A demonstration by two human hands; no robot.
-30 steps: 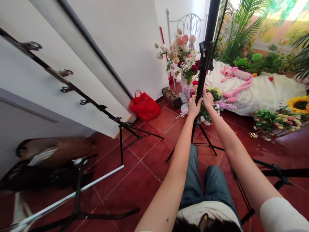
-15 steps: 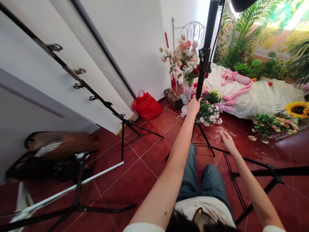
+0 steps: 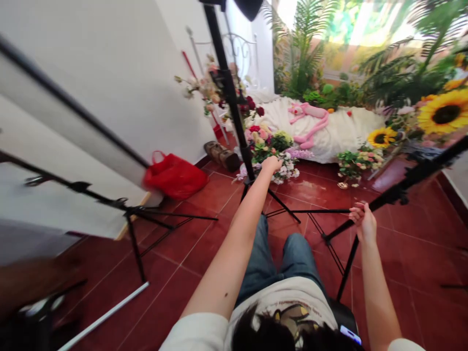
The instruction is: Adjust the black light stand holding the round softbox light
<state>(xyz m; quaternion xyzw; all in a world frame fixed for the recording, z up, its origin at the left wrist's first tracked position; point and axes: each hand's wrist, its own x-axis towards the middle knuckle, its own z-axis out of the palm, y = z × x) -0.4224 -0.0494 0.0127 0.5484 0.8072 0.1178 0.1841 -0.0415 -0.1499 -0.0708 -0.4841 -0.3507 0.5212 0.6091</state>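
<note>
My left hand (image 3: 271, 165) is stretched out just right of the black pole of a light stand (image 3: 234, 105), apart from it, over the flowers. Its fingers look curled in, with nothing visible in them. My right hand (image 3: 364, 223) is raised beside the slanting black pole of another stand (image 3: 413, 178). Its fingers are loosely bent and somewhat apart, and they hold nothing that I can see. Beyond the left hand are a flower arrangement (image 3: 268, 139) and a white-covered bed (image 3: 343, 129) with a pink plush toy (image 3: 310, 112) lying on it.
Tripod legs (image 3: 285, 207) spread over the red tiled floor in front of my knees. On the left are a red bag (image 3: 177, 176), a backdrop stand (image 3: 131, 207) and a white rod (image 3: 109, 312). Sunflowers (image 3: 444, 114) stand at the right. A phone (image 3: 350, 334) lies by my hip.
My left hand has let go of the light-stand pole and is now to its right. My right hand has risen and turned toward the other stand's pole. The view has swung right.
</note>
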